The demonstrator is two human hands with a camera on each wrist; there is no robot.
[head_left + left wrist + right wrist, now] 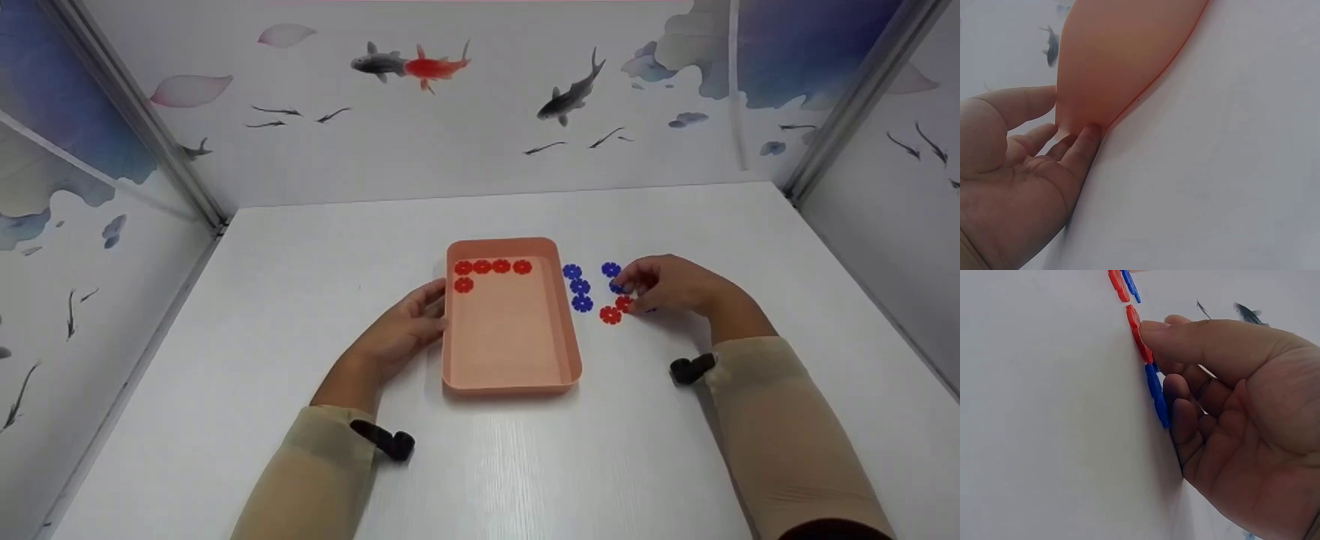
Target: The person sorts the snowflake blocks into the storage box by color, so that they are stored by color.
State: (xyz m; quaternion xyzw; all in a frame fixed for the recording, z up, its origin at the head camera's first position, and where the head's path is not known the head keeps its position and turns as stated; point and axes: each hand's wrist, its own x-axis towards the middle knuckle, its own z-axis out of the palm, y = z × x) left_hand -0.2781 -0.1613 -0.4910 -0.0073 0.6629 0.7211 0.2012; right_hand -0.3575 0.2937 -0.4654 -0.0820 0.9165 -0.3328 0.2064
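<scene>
A salmon-pink tray (504,360) lies on the white table, with several red flower-shaped discs (501,266) in its far part. My left hand (401,330) rests against the tray's left wall; its thumb and fingertips touch the outside. Beyond the tray's right side, my right hand (671,283) is low over loose discs. Its thumb touches a red disc (1139,334), while the index fingertip is beside a partly covered blue disc (616,286). A blue disc (1157,396) is close to the other fingers. Another red disc (610,315) lies just left of the thumb.
A column of blue discs (580,286) runs beside the tray's right wall, and another blue disc (610,268) is farther right. Printed panels (480,142) with fish enclose the table at the back and sides. Black wrist cameras (691,369) project from the sleeves.
</scene>
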